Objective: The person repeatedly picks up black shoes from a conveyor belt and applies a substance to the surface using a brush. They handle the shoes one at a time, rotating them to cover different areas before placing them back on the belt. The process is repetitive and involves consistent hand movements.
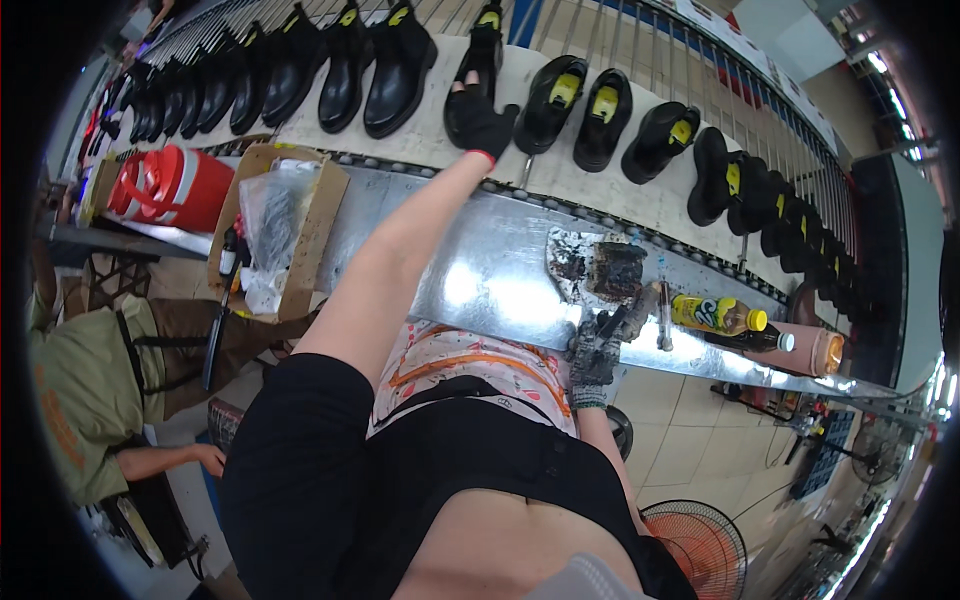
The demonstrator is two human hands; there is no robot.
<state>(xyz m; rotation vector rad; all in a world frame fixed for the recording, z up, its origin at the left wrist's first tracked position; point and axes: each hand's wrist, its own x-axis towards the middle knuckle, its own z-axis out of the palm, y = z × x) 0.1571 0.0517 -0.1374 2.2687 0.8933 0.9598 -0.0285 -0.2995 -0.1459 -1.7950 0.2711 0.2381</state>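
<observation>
My left hand (478, 122), in a black glove with a red cuff and bare fingertips, reaches over a black ankle boot (485, 48) on the conveyor. Its fingers lie over the boot, and the thumb stands apart to the right; part of the boot is hidden beneath. Near the metal ledge, my right hand (598, 350) wears a blackened grey knit glove. It is closed around a dark, stained piece (636, 315) whose kind I cannot make out. Just beyond lies a dark-smeared block (615, 270) on a stained white sheet (570, 262).
Black boots (400, 75) line the conveyor leftward; low-topped black shoes (602, 120) line it rightward. The ledge (480, 260) holds a yellow-labelled bottle (712, 313) and a dark bottle (765, 341). A cardboard box (318, 215) and red jug (190, 190) stand left, near another person (95, 390).
</observation>
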